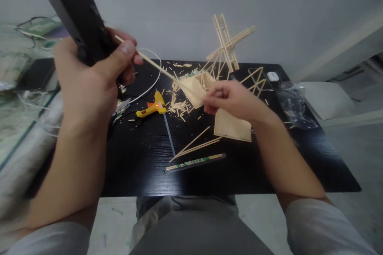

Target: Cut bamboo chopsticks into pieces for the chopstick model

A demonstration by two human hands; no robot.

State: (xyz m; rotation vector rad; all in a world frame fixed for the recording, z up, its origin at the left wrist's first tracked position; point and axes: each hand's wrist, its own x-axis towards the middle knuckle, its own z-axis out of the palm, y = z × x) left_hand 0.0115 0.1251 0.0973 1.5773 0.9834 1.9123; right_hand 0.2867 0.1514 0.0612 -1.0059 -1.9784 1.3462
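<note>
My left hand (95, 63) is raised at the left, closed around a bulky black device (79, 12) whose kind I cannot make out. Its thumb and finger also pinch one end of a thin wooden chopstick (155, 65). That stick slants down to the right, blurred at its lower end, to my right hand (224, 97), whose fingers are closed on it. Behind the right hand stands a structure of glued sticks with crossed blades (229, 44) and a pale box-like base (193, 89). Below that hand lies a flat panel of sticks (232, 126).
A yellow glue gun (155, 105) with a lit orange light rests among cut stick pieces (179, 107). Nearer me are loose chopsticks (197, 145) and a wrapped pair (194, 162). Clear plastic wrap (295, 105) and a white case (272, 76) lie at the right of the black table (191, 183).
</note>
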